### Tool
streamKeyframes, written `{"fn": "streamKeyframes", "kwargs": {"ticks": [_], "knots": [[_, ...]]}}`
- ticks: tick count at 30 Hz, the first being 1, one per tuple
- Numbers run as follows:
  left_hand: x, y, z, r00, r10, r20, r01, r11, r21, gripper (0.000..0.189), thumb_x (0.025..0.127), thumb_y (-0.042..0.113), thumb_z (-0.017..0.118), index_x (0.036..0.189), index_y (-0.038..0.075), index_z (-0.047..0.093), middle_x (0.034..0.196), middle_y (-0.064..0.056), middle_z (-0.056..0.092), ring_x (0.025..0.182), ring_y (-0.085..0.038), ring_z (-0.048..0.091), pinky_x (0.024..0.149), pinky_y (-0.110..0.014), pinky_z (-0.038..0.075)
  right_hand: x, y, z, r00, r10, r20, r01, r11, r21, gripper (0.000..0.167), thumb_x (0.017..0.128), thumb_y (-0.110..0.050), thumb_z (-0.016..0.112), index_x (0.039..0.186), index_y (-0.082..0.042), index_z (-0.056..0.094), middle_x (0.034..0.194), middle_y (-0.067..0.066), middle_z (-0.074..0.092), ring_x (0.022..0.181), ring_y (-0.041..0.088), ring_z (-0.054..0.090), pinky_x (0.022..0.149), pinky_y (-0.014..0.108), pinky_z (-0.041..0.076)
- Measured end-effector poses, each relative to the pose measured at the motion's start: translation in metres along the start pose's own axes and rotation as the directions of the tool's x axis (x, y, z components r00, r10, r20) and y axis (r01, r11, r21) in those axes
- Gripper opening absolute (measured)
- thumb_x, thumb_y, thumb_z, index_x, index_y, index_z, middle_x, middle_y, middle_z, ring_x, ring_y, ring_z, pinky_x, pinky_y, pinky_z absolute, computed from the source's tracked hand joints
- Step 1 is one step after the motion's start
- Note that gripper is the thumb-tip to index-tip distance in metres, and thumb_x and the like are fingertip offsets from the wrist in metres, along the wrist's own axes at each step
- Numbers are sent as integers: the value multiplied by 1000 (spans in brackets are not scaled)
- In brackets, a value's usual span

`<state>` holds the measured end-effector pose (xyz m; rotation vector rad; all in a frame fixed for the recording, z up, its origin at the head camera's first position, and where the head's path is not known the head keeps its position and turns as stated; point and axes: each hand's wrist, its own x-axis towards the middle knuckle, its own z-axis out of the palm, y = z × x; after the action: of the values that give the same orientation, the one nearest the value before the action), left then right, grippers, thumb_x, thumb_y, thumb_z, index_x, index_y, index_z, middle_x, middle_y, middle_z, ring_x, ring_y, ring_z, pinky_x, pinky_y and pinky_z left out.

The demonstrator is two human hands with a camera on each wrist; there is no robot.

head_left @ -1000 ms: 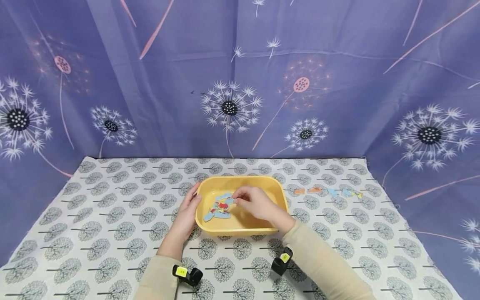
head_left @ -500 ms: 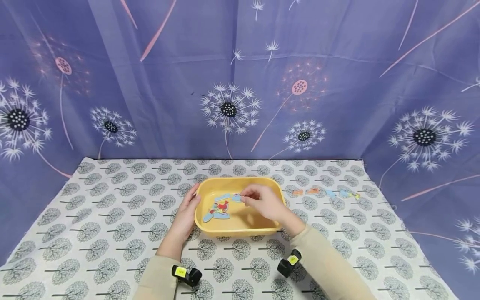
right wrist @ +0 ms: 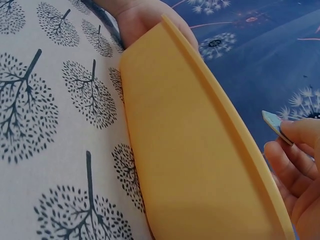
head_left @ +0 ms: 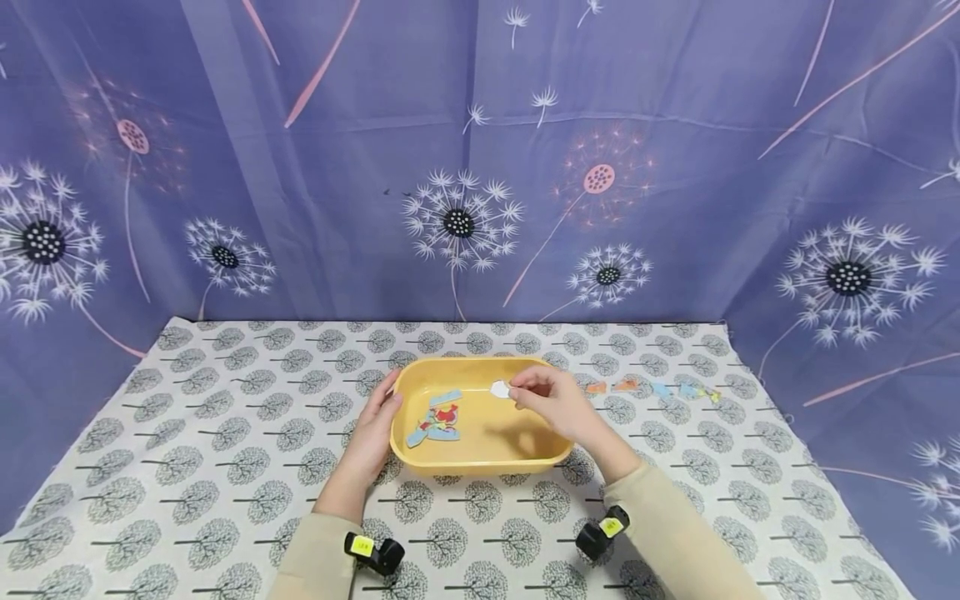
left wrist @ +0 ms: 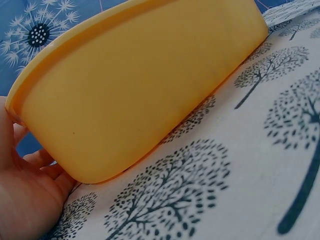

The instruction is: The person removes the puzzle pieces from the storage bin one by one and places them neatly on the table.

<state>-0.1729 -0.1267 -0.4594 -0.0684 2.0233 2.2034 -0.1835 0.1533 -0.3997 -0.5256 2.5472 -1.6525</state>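
In the head view my right hand is raised over the right half of a yellow plastic tub. Thumb and fingertips pinch a small flat jigsaw puzzle piece; its white back faces the head camera, while the right wrist view shows a light blue face on the same piece. My left hand holds the tub's left end, thumb at the rim and fingers along the outer wall. Inside the tub, toward the left, lies a small heap of blue, red and yellow puzzle pieces.
Right of the tub, several orange, light blue and yellow pieces lie in a loose row on the tree-print cloth. A purple dandelion-print curtain stands behind and at both sides.
My right hand has moved right with the puzzle piece, away from the heap, and the piece has turned from its blue face to its white back. The left hand stays at the tub.
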Motion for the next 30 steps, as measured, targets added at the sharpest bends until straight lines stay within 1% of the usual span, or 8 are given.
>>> {"fn": "streamKeyframes", "kwargs": {"ticks": [4, 8, 11, 15, 20, 23, 28, 30], "knots": [[0, 0, 0, 1000, 2, -3, -2, 1000, -1, 50, 102, 27, 39, 150, 25, 24, 153, -11, 30, 134, -30, 40, 110, -39, 38, -4, 6, -6, 999, -1, -39, 4, 998, 67, 20, 85, -8, 67, 102, 4, 63, 92, 19, 67, 72, 11, 64, 70, 28, 59], [1, 0, 1, 1000, 6, 2, -6, 1000, -5, 50, 102, 27, 39, 150, 25, 24, 152, -11, 31, 135, -31, 40, 110, -39, 38, -7, 10, -11, 997, -18, -79, 27, 993, 114, 22, 84, -6, 67, 102, 7, 62, 91, 22, 66, 71, 9, 64, 69, 26, 58], [1, 0, 0, 1000, 3, 4, -3, 1000, -7, 50, 102, 27, 39, 150, 25, 24, 152, -11, 30, 134, -31, 40, 110, -40, 38, -10, 11, -16, 994, -9, -105, 23, 990, 138, 23, 84, -4, 67, 102, 9, 61, 91, 23, 66, 71, 8, 65, 71, 24, 58], [1, -1, -1, 1000, -4, 1, 4, 1000, -13, 50, 102, 27, 39, 150, 26, 24, 152, -12, 31, 134, -31, 40, 110, -40, 38, -14, 13, -21, 991, 15, -131, 7, 987, 162, 24, 84, -4, 67, 102, 11, 60, 90, 22, 66, 71, 9, 66, 72, 29, 60], [0, -1, -2, 1000, -5, -7, 5, 1000, -15, 50, 102, 26, 39, 150, 27, 24, 151, -11, 31, 134, -30, 41, 110, -38, 39, -17, 19, -31, 988, 29, -150, 0, 982, 189, 26, 85, -5, 66, 105, 11, 59, 87, 7, 67, 72, 10, 67, 74, 35, 60], [0, -1, -2, 1000, -2, -2, 2, 1000, -19, 50, 102, 26, 38, 150, 26, 24, 151, -11, 32, 133, -29, 41, 109, -36, 40, -21, 24, -39, 984, 30, -177, 3, 983, 184, 28, 86, -7, 66, 106, 11, 59, 84, -1, 67, 72, 11, 67, 74, 34, 60], [1, -1, -1, 1000, -5, 3, 6, 1000, -30, 49, 102, 24, 38, 150, 25, 25, 149, -12, 33, 132, -29, 42, 107, -34, 41, -28, 31, -51, 968, 47, -248, -2, 984, 180, 31, 87, -10, 67, 106, 13, 57, 83, -1, 67, 70, 9, 67, 72, 25, 60], [1, -1, -1, 1000, -7, 3, 7, 999, -34, 49, 102, 24, 38, 150, 25, 25, 149, -11, 34, 132, -29, 42, 107, -33, 42, -32, 32, -55, 960, 69, -270, -13, 979, 205, 31, 87, -10, 67, 107, 13, 57, 83, -1, 67, 70, 7, 66, 72, 23, 59]]}}
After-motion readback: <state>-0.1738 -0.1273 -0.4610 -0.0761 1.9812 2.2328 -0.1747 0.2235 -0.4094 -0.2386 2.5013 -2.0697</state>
